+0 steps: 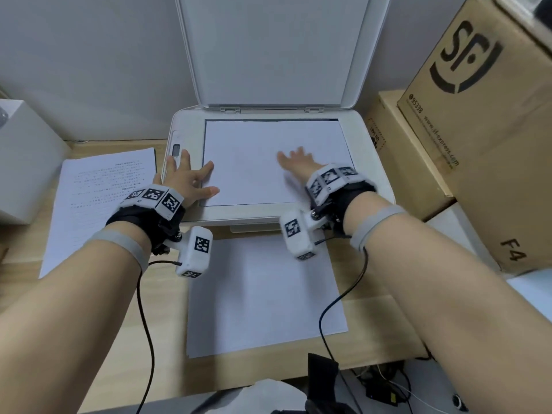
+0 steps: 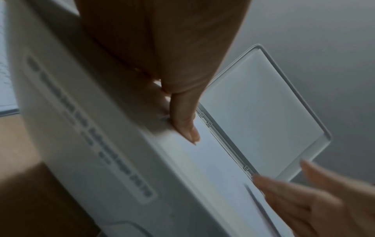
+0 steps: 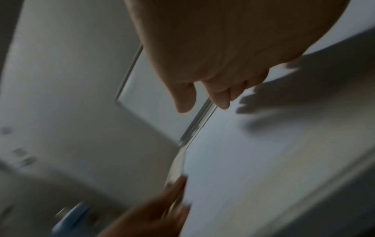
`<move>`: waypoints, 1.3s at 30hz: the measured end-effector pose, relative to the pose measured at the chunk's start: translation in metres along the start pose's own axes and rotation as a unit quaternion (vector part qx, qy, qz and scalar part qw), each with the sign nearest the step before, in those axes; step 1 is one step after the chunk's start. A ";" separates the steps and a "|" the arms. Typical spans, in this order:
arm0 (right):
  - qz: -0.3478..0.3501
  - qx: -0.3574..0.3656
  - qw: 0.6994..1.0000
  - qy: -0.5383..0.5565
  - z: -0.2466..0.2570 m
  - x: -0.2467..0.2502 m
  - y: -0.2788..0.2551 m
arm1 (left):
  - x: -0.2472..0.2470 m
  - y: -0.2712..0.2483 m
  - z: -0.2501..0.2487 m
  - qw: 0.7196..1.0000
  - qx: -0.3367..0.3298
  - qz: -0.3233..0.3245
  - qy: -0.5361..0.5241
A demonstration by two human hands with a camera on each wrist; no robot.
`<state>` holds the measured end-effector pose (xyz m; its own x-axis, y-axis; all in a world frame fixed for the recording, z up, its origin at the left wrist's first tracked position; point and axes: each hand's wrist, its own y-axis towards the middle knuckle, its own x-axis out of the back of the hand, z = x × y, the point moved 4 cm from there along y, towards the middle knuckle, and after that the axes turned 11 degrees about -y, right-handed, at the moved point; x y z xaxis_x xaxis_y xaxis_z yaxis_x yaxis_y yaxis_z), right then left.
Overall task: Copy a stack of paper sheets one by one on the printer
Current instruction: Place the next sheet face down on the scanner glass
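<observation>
White sheet (image 1: 268,162) flat on printer (image 1: 185,127) glass under raised lid (image 1: 274,49); left hand (image 1: 188,177) spread at sheet's left edge, right hand (image 1: 295,159) flat mid-sheet, neither gripping. Risk: skewed copy if sheet slides during release or lid closing.

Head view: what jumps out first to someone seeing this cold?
The open printer, lid raised against the wall, with a sheet on the glass. The left hand touches its left edge; the right hand spreads over its right half. A printed stack lies left, brown boxes right.
</observation>
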<state>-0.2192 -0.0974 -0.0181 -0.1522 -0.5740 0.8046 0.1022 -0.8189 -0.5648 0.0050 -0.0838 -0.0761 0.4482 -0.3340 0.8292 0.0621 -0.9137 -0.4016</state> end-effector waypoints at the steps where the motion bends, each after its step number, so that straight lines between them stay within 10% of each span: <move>1: 0.019 0.041 0.999 -0.012 0.023 -0.008 -0.006 | 0.000 0.000 0.000 1.000 0.000 -0.001 -0.001; 6: 0.100 0.167 0.979 -0.062 0.080 -0.061 -0.007 | 0.000 0.002 0.002 1.000 -0.005 -0.011 0.000; 17: -0.053 -0.030 0.998 -0.016 -0.056 -0.032 0.019 | 0.005 0.000 -0.002 1.000 0.004 0.007 0.011; 27: -0.082 -0.050 0.992 0.086 -0.054 0.016 0.016 | 0.030 0.010 -0.027 0.996 0.041 -0.031 -0.070; 32: -0.173 -0.024 0.948 0.266 -0.045 0.074 0.022 | 0.077 0.014 -0.059 0.905 -0.012 -0.159 -0.394; 39: -0.266 -0.048 0.865 0.424 -0.052 0.176 0.050 | 0.149 0.045 -0.099 0.799 -0.011 -0.226 -0.558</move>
<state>-0.2921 -0.2389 0.0854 -0.8224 0.1256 0.5548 -0.2797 -0.9385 -0.2022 -0.0139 -0.1971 0.0676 0.9010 0.4333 0.0201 0.4316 -0.8909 -0.1415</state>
